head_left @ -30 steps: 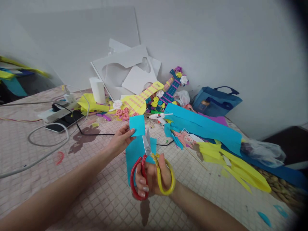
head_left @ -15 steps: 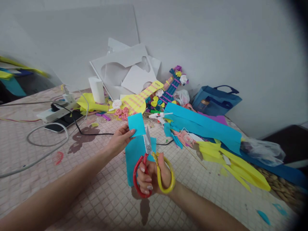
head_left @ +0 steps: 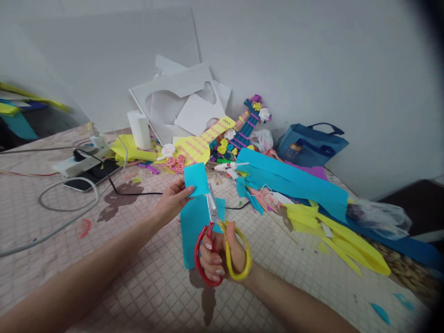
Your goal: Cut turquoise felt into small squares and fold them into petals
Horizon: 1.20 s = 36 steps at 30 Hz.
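Observation:
A small blue paper piece is pinched at its lower left corner between the thumb and fingers of my left hand. My right hand grips a pair of scissors with one red and one yellow handle loop. Their blades point up and away, nearly together, with the tips by the lower right corner of the paper piece. Beneath both hands a larger blue paper sheet lies on the tiled-pattern table, partly covered by my right hand and the scissors.
A yellow paper guitar and a hot glue gun lie beyond my hands. Blue paper strips and yellow paper spread to the right. On the left are a power strip, a phone and looping cables.
The scissor blades have closed from a wider opening, and the red handle has moved in toward the yellow one. The small blue paper has shifted slightly left and up.

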Tool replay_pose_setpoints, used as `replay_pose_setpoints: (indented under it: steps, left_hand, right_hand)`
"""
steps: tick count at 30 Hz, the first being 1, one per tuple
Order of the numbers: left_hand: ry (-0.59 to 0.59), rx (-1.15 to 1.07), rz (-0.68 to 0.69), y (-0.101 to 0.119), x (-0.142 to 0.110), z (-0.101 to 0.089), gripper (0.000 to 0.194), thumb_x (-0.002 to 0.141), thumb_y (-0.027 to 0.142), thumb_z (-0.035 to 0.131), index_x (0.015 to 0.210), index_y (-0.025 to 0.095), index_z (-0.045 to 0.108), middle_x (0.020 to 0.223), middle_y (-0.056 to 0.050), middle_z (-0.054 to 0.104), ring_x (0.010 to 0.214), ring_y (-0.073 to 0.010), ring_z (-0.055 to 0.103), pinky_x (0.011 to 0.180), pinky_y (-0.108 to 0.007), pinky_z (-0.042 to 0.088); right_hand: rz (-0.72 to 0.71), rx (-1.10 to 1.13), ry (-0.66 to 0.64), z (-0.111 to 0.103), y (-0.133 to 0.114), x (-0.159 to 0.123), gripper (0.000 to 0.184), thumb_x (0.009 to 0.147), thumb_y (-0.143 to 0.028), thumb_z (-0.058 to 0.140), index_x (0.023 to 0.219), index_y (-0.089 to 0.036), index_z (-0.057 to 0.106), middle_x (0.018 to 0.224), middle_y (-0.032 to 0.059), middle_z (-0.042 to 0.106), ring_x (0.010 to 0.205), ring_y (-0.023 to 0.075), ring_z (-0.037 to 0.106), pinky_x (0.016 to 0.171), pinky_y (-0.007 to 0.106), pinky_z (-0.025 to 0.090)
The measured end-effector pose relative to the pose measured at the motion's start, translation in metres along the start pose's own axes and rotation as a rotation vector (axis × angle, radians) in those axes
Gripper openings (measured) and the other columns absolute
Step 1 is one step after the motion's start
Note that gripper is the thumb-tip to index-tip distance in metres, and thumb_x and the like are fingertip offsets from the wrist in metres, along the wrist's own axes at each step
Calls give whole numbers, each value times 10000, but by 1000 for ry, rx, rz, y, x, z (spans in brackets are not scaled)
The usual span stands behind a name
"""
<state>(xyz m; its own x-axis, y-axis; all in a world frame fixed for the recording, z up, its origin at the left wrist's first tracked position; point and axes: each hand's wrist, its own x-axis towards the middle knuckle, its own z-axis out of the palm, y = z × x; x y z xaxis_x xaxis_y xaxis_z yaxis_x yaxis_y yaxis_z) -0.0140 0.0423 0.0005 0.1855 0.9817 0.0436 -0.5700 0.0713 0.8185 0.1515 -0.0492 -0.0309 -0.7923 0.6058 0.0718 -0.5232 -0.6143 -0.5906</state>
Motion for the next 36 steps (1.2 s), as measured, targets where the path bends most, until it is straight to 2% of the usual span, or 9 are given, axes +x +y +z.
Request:
replay_pose_setpoints:
  steps: [7,15,24,36]
  left_hand:
    - [-30,-1,9,-2,2,-5,268,677,182,765,925,183,664,850,-3,704,751,-127,661,684,-215,543]
    - [-54,-6,4,-4,2,-5,276,683,172,759,941,176,663,866,-12,709,756,-132,663,712,-230,547]
    - [-128,19,-20,-9,0,-7,260,730,171,725,977,166,644,882,-23,702,761,-130,658,716,-249,556]
    - [-113,35,-27,-4,0,-4,268,698,186,749,945,164,648,833,-17,709,717,-133,658,691,-250,546]
  right_hand:
    - [-25,17,-8,-5,2,0,650,690,-820,326,730,-182,448,452,-97,359,308,43,286,313,172,304]
    - [-1,-10,-4,2,-1,-1,706,719,-820,281,813,-158,507,544,-48,448,406,85,410,414,236,378]
    - [-38,12,-29,0,-2,-1,709,745,-805,242,825,-156,515,545,-47,425,407,87,383,415,233,358]
    - [-52,-9,-10,-3,-2,1,648,717,-805,318,766,-178,474,495,-78,396,338,61,324,353,197,335]
